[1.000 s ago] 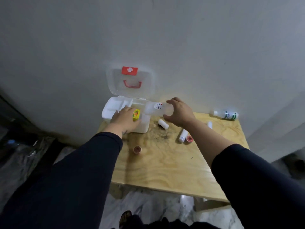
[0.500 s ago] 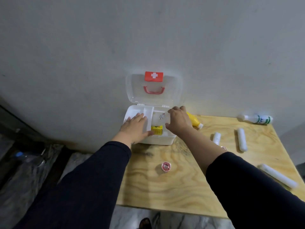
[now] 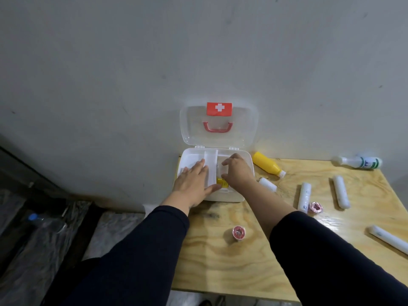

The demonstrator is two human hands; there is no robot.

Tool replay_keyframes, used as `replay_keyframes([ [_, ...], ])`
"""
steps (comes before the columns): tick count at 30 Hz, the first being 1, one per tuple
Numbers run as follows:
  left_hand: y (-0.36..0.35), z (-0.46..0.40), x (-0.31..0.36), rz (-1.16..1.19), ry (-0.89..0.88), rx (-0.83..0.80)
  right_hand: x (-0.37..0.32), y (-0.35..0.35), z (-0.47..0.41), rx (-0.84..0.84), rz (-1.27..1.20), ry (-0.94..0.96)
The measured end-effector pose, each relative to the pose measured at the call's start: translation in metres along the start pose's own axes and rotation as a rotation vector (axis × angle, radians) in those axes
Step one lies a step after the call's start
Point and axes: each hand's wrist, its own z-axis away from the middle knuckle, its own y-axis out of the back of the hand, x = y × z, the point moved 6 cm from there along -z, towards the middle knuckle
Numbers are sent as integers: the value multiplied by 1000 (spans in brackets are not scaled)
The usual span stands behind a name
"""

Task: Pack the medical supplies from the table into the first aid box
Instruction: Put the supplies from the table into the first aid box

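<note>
Head view: the wooden desk stands against a grey wall, with its left edge running just below the first aid box and its near edge close to the person's sleeves. The box sits at the desk's far left corner, touching the wall, its clear lid standing upright against it. Bare wood lies open in front of the box and between the two forearms; only a pink tape roll sits there.

Inside the box a white tray covers the left part. The right part is open, and a small yellow item shows at its near edge; what else lies in it is hidden by the right hand.

The left hand lies flat on the tray, fingers straight and a little spread, holding nothing. The right hand reaches into the open right compartment with fingers curled; I cannot tell whether they grip anything. The yellow item sits just beside the right thumb.

Still on the desk to the right of the box: a yellow bottle lying just beside the box, a short white roll near the right wrist, two long white rolls, a second pink tape roll, another long white roll at the right edge, and a white bottle with green label at the far right.
</note>
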Motion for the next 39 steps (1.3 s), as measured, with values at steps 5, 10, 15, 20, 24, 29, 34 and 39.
replay_keyframes([
  [5, 8, 0, 2, -39, -16, -11, 6, 17, 8, 24, -45, 46],
  [10, 19, -7, 6, -30, -12, -11, 22, 47, 19, 157, -111, 75],
  [15, 13, -9, 10, 13, 8, -39, 65, 63, 22, 302, -172, -41],
  [20, 9, -4, 15, 40, 32, -24, 135, 49, 24, 307, -227, -281],
  [24, -6, -9, 7, 75, 38, 3, 171, 25, 23, 296, -312, -442],
  [29, -3, -8, 10, 68, 54, 0, 187, 12, 19, 354, -381, -493],
  [34, -1, -4, 11, 47, 42, 6, 182, 25, 23, 444, -461, -458],
  [39, -2, -5, 11, 51, 35, -6, 171, 36, 24, 511, -505, -408],
])
